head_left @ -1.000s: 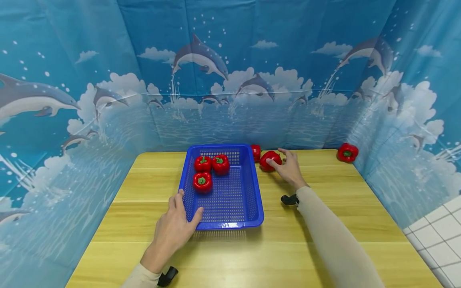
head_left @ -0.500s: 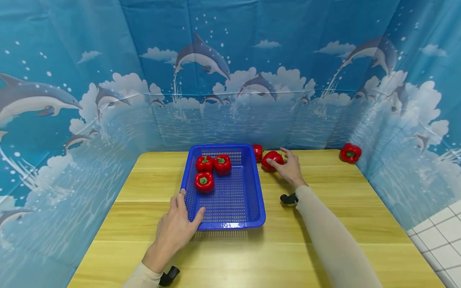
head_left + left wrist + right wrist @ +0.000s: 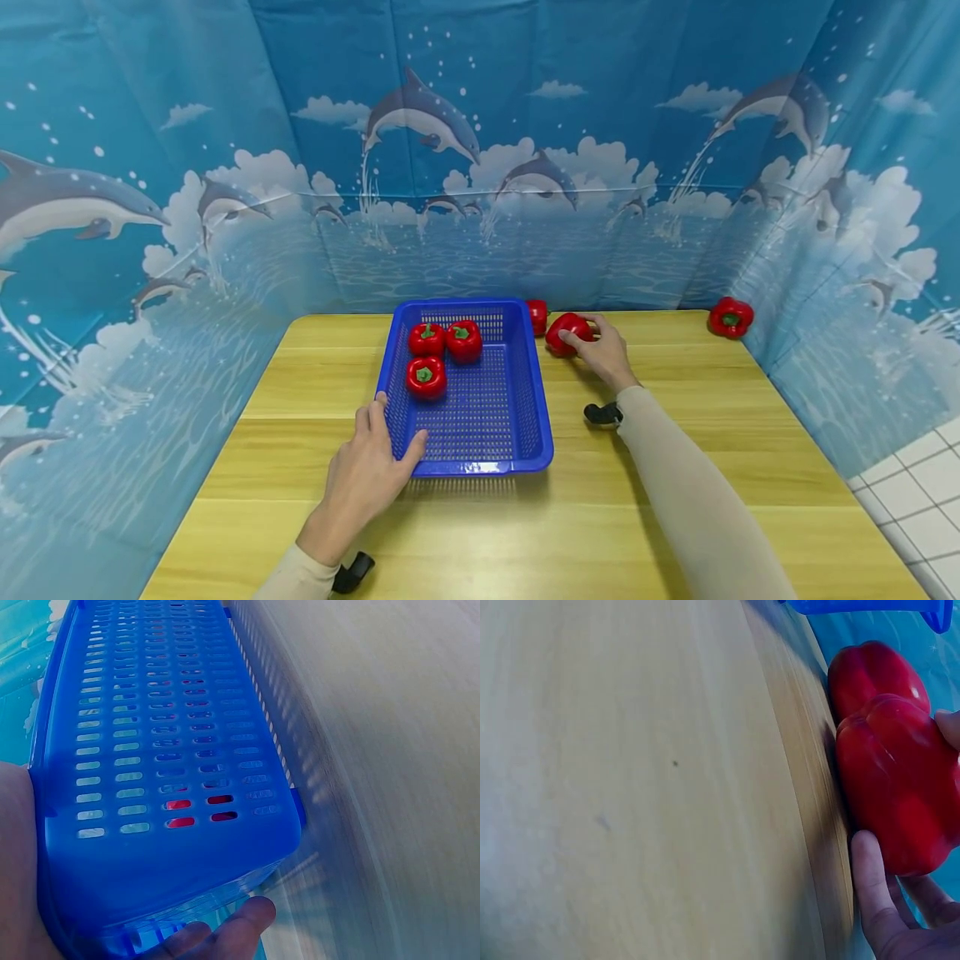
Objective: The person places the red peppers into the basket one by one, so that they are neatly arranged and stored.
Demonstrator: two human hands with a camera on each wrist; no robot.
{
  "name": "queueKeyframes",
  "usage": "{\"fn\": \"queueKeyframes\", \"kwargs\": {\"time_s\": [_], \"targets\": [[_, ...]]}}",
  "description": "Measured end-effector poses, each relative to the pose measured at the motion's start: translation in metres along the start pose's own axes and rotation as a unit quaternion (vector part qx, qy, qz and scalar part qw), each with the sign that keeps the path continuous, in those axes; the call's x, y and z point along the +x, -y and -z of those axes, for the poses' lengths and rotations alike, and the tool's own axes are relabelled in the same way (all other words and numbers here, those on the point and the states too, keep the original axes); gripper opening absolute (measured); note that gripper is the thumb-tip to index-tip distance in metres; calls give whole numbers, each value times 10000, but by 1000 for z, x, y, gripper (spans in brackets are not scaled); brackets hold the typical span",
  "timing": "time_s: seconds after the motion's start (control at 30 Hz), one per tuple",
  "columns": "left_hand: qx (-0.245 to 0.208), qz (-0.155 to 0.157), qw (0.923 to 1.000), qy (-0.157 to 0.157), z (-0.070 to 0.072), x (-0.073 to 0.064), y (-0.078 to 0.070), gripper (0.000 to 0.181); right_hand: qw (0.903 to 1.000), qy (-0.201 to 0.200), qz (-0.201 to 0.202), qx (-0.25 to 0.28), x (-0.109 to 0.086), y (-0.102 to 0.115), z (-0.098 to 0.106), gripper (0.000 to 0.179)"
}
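In the head view, my left hand holds the near left corner of a blue plastic basket. Its thumb lies over the front rim, and its fingers run along the left side. Three red bell peppers, one of them the front pepper, sit inside at the basket's back left. Right of the basket, my right hand grips another red bell pepper on the table, thumb on one side and fingers on the other. Behind that one, a further red bell pepper is partly hidden, close to the basket's back right corner.
One more red bell pepper stands at the far right corner of the wooden table. A blue dolphin-print curtain hangs along the table's back and sides. White tiles show at the lower right.
My right fingers have closed in around the pepper from a more spread pose. The left hand and the basket keep their places; the view has shifted slightly.
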State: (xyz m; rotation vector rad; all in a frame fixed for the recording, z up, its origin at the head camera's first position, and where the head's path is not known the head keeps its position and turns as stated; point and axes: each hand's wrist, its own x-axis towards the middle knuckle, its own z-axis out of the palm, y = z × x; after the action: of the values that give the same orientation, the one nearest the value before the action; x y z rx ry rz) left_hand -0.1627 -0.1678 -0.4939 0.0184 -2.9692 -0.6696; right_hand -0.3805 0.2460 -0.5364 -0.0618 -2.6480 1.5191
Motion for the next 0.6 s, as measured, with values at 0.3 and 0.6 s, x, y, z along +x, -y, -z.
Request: {"fn": "queueKeyframes", "kwargs": {"time_s": [0.3, 0.6], "targets": [[-14, -17, 10000, -25, 1, 1, -1, 106, 10000, -25, 58, -31, 0, -1, 0, 83], [-11, 24, 10000, 9, 0, 0, 0, 105, 9999, 23, 84, 118, -7, 1, 0, 82]]}}
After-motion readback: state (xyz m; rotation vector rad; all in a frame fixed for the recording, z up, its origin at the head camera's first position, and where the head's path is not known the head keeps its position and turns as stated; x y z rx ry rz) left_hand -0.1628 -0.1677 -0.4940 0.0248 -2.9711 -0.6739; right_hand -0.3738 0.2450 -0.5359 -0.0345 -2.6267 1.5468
